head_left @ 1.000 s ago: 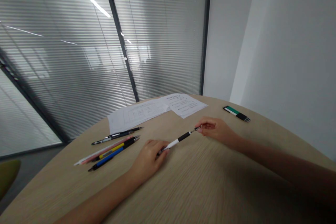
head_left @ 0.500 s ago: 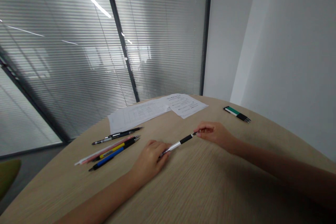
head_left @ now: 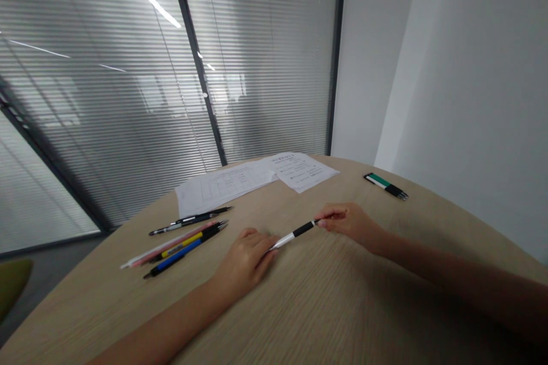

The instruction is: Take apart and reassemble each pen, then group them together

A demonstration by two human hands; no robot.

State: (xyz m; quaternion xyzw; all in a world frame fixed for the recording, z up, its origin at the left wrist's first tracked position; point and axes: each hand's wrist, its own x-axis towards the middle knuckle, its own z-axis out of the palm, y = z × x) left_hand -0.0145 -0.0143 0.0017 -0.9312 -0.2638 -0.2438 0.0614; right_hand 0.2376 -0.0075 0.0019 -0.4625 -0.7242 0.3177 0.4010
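A pen with a white barrel and a black grip (head_left: 303, 228) slants between my two hands above the middle of the wooden table. My left hand (head_left: 248, 256) is closed on its white end, which is partly hidden under the fingers. At the other end, my right hand (head_left: 340, 219) pinches the tip beyond the black grip. Left of my left hand lie several pens side by side, among them a blue pen (head_left: 177, 258) and a yellow pen (head_left: 184, 244).
Dark pens (head_left: 191, 220) lie behind the coloured ones. Printed sheets (head_left: 226, 185) overlap at the table's (head_left: 308, 308) far edge. A small group of green, white and black pens (head_left: 385, 186) lies at the right. Blinds and a white wall stand behind.
My right hand has moved slightly down and the pen's tip is now more covered by its fingers. Less of the pen's white end shows at my left hand.
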